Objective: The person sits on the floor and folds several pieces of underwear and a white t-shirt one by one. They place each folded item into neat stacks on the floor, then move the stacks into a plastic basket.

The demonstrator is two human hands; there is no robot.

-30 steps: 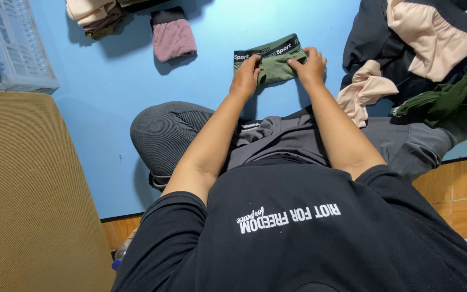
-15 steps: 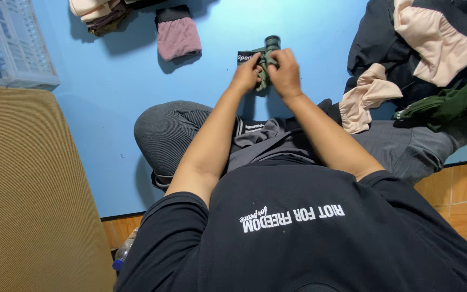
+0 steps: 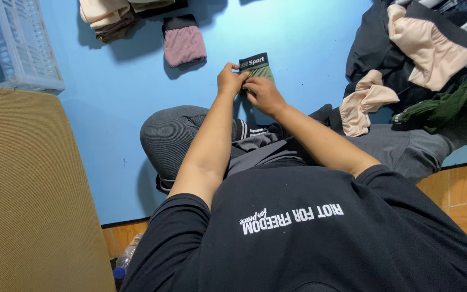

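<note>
While the green folded underwear [image 3: 259, 67] sits small and narrow on the blue mat [image 3: 109, 119] just above the middle of the frame, we pinch it from both sides. Our left hand [image 3: 229, 80] grips its left edge, fingers curled shut on the cloth; our right hand [image 3: 263, 93] presses on its lower edge, fingers bent, touching the left hand. Both forearms run up from the lower centre and meet at the garment over our crossed grey-clad legs [image 3: 190, 135]. Up and left lies a folded pink piece [image 3: 184, 44], with a stack of folded clothes [image 3: 109, 13] beyond it. Bare mat stretches between the garment and the loose pile of clothes [image 3: 422, 54] at upper right. A white basket [image 3: 17, 48] fills the upper left corner, a tan cushion [image 3: 22, 194] the left edge.
</note>
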